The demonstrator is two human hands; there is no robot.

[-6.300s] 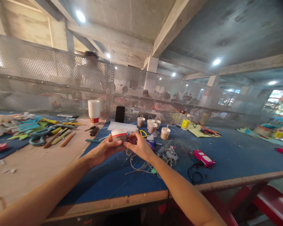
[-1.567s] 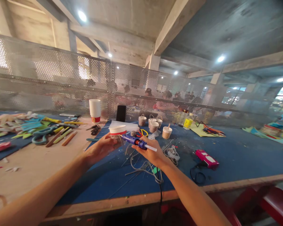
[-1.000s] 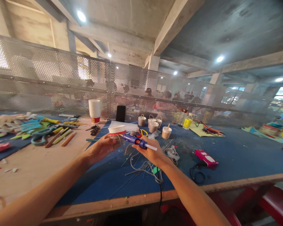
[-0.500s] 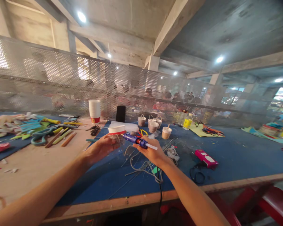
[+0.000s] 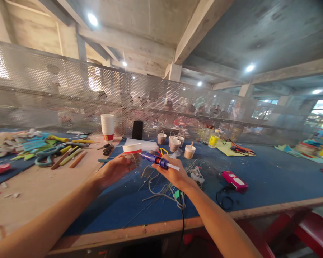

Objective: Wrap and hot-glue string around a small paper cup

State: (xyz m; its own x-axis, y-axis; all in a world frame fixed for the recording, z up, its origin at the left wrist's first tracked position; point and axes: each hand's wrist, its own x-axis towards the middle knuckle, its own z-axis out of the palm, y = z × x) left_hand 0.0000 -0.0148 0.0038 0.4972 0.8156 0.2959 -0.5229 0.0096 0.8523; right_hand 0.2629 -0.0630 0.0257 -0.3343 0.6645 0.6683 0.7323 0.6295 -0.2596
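Glue gun [image 5: 154, 160] in the right hand [image 5: 173, 173], cup [image 5: 132, 153] in the left hand [image 5: 115, 169]: both are lifted just above the bench [image 5: 261, 179], near its middle. The left fingers wrap the cup's lower wall, leaving its white rim and red band bare, so the nozzle can reach the side. The right fingers close round the gun's body, its tip touching or almost touching the cup (too small to tell which), its cord [image 5: 182, 211] trailing off the near edge. Loose string [image 5: 161, 188] lies beneath the hands. Farther back stand small cups [image 5: 174, 142] and a cup stack [image 5: 107, 127]. Blue cloth covers the bench; perforated mesh [image 5: 70, 96] walls it off under concrete beams.
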